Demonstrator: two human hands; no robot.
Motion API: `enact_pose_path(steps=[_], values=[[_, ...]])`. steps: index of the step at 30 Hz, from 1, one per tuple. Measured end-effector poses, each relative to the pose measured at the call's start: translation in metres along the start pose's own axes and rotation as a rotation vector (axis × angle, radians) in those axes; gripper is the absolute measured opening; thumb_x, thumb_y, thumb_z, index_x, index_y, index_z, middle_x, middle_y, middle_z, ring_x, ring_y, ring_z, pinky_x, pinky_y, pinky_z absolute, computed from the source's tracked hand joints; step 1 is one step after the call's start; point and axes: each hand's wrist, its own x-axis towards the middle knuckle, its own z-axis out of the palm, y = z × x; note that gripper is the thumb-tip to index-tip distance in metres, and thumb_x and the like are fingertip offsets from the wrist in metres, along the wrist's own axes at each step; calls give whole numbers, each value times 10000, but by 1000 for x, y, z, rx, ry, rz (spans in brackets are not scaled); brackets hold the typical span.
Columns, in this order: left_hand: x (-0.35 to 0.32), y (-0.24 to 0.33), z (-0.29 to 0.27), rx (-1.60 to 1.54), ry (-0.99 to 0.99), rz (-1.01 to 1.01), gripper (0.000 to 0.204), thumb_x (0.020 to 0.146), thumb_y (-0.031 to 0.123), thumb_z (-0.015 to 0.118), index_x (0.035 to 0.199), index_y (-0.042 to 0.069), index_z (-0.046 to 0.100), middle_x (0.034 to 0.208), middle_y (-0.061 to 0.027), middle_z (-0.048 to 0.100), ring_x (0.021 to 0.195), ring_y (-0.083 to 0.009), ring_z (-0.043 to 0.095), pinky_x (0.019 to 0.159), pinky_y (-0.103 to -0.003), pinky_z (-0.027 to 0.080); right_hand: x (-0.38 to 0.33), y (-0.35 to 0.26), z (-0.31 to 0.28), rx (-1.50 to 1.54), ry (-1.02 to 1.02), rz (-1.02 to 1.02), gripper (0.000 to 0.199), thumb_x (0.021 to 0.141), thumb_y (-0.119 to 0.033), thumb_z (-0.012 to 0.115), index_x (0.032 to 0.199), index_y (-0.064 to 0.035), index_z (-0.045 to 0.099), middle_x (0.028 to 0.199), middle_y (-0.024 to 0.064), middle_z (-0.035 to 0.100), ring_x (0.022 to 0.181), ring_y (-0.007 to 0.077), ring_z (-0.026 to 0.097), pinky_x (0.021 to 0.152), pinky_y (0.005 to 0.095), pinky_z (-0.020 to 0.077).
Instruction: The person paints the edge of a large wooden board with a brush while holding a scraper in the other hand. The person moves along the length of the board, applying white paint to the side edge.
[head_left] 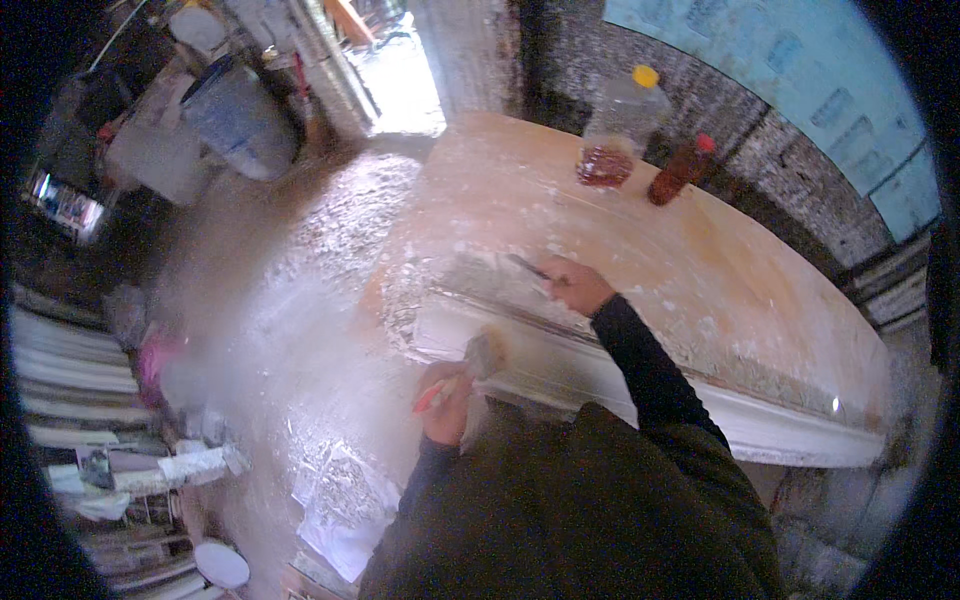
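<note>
My left hand [446, 408] is closed round the red handle of a paintbrush [487, 353], whose wide pale bristles are over the near end of a long white moulding [560, 375]. Farther off, my right hand [580, 286] grips a thin dark tool [526, 265], its kind too blurred to make out. It is held above the worktable [520, 180], just beyond the moulding's far edge. The moulding runs along the table's near side toward the right. White smears and dust mark the tabletop.
A large clear bottle with a yellow cap [620, 125] and a small red-capped bottle [682, 172], both with reddish liquid, stand at the table's far edge. A blue-grey barrel [240, 115] is at the back left. White sheeting [340, 500] lies on the dusty floor.
</note>
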Motion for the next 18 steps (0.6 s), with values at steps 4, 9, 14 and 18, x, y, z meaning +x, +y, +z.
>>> enact_pose_path(steps=[4,9,14,18], values=[[18,69,76,-237,-332,-243,125,746,94,608,836,19,566,781,-74,562,703,-145,531,639,-256,430,-98,42,-67,170,94,445,235,801,-195,534,1000,-104,450,651,72,566,526,112,509,443,246,407],[-1,100,181,-167,-597,45,124,761,107,601,875,68,575,862,-59,571,845,-151,528,740,-279,426,-206,84,-83,287,326,494,229,801,-176,536,997,-95,447,618,69,553,459,97,462,413,225,370],[-6,55,193,-239,-420,269,118,738,87,598,856,78,597,907,-75,578,879,-195,527,778,-309,416,-265,93,-77,344,464,534,230,800,-151,524,1003,-76,446,608,71,547,456,92,459,411,221,368],[58,34,77,252,-113,443,171,760,109,512,904,34,567,932,-112,562,890,-243,510,771,-335,408,-295,98,-73,248,450,625,266,794,-131,522,1036,-61,438,614,69,552,478,95,479,427,229,384]])
